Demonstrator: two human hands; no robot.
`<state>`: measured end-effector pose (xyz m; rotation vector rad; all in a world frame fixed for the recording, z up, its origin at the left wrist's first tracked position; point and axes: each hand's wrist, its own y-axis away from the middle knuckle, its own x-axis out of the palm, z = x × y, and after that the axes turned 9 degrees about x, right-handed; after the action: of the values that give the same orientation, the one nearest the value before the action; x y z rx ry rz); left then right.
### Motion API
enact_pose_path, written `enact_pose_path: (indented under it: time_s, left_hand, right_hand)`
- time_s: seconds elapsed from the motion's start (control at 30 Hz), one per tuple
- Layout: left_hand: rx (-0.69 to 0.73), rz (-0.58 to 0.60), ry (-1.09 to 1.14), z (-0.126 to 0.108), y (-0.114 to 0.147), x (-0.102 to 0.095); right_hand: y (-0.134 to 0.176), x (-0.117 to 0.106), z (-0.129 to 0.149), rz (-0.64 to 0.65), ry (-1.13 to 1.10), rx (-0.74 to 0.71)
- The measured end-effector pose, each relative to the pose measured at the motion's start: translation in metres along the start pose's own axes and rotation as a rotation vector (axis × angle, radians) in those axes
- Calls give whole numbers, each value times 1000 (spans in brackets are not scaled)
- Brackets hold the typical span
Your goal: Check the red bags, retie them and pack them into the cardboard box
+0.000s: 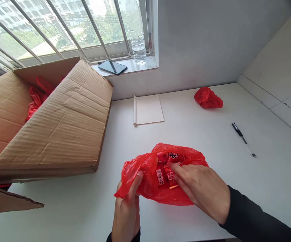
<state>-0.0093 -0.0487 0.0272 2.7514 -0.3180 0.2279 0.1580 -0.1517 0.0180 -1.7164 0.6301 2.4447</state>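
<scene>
A red plastic bag (147,164) lies with its mouth spread on the white table, several small red printed packets (170,175) showing inside. My left hand (128,210) pinches the bag's left edge between thumb and fingers. Reaching into the opening from the right is my right hand (202,186), its fingertips at the packets. Those fingers are partly hidden by the bag and by the hand itself, so whether they grip a packet I cannot make out.
An open cardboard box (69,124) with red plastic bags (38,97) inside stands at left. Behind lie a notepad (149,110) and a crumpled red bag (207,98); a pen (243,139) rests at right. The windowsill holds a phone (112,67) and a water bottle (137,40).
</scene>
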Motion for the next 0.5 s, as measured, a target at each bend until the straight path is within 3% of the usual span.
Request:
enact_pose_path:
  time_s: [0.27,0.5]
  left_hand:
    - [27,76,-10,1,-2,2]
    - [28,41,-10,1,0,-1]
  right_hand:
    - [-9,18,2,61,36,-69]
    - [-7,10,-4,92,96,-8]
